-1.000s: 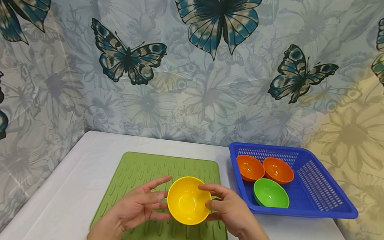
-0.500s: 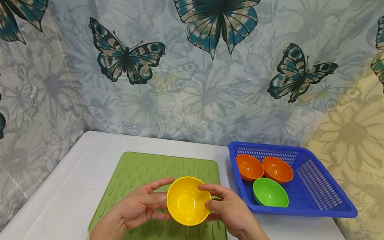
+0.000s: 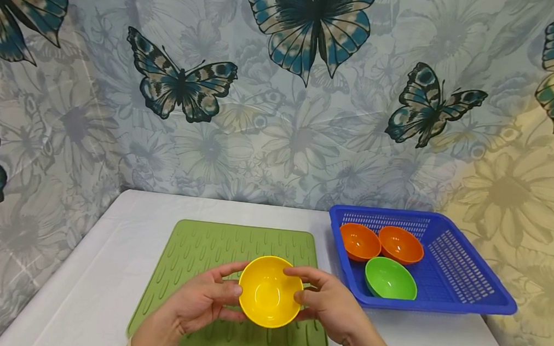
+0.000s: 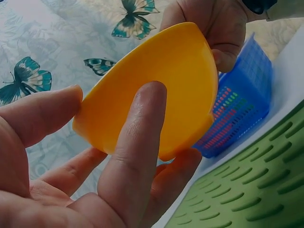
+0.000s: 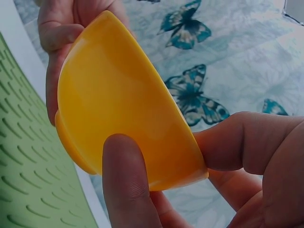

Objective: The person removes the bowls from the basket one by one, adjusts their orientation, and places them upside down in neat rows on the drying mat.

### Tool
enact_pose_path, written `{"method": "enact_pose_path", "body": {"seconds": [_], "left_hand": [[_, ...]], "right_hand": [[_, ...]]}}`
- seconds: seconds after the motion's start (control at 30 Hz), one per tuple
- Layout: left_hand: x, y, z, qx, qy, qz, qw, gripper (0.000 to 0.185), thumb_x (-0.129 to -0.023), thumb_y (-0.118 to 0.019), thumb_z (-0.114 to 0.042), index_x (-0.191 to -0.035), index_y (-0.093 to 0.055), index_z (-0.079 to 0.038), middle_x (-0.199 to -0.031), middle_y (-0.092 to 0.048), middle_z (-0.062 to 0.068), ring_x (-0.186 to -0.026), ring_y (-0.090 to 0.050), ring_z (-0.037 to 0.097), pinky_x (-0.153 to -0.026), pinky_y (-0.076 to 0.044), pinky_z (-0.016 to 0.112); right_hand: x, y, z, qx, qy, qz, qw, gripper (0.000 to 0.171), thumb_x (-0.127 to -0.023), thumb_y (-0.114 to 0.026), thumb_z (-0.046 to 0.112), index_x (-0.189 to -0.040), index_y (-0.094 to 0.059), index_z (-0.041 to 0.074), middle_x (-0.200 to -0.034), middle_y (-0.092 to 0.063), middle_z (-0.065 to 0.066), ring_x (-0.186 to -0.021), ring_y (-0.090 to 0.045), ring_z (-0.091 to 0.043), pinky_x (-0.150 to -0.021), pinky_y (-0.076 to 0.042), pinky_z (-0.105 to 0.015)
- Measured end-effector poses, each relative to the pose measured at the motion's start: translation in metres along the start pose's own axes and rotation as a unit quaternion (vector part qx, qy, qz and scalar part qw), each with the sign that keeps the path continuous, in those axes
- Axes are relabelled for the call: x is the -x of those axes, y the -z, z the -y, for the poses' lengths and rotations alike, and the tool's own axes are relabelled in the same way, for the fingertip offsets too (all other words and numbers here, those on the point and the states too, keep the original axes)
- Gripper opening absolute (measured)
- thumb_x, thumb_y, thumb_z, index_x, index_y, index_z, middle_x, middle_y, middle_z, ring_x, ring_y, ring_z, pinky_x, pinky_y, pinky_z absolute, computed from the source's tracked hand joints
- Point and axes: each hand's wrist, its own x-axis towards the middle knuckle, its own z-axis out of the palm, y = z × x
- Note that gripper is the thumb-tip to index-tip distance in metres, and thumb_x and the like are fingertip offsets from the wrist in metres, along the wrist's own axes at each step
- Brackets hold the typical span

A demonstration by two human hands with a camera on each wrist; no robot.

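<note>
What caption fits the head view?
Both hands, left hand and right hand, hold a yellow bowl above a green mat.

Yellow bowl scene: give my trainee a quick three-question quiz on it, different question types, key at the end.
1. True or false: both hands hold the yellow bowl above the green mat.
2. How many bowls lie in the blue basket? A) two B) three C) four
3. Fill in: the bowl nearest the basket's front edge is ____.

Key: 1 true, left hand and right hand each grip a side. 2 B. 3 green, the green bowl.
</note>
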Motion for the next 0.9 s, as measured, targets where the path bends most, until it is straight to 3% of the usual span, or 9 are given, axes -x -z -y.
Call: {"method": "enact_pose_path", "body": {"seconds": [0.3, 0.9], "left_hand": [[-0.0021, 0.0027, 0.0001, -0.003, -0.002, 0.018, 0.9998, 0.062, -0.099, -0.056, -0.001, -0.155, -0.030, -0.001, -0.126, -0.062, 0.021, -0.106, -0.066, 0.032, -0.087, -0.053, 0.050], [-0.0013, 0.0055, 0.0056, -0.004, -0.002, 0.017, 0.9999, 0.062, -0.097, -0.059, 0.000, -0.153, -0.033, -0.001, -0.119, -0.062, 0.019, -0.100, -0.066, 0.029, -0.085, -0.054, 0.050]], "right_hand": [[-0.0005, -0.0002, -0.0008, 0.002, 0.005, 0.005, 1.000, 0.043, -0.088, -0.063, -0.002, -0.131, -0.062, -0.001, -0.140, -0.046, -0.026, -0.092, -0.064, -0.034, -0.073, -0.058, -0.049], [0.0006, -0.0006, -0.0051, -0.011, 0.009, 0.014, 1.000, 0.043, -0.089, -0.062, -0.002, -0.132, -0.061, -0.001, -0.140, -0.046, -0.025, -0.093, -0.064, -0.033, -0.073, -0.058, -0.050]]}}
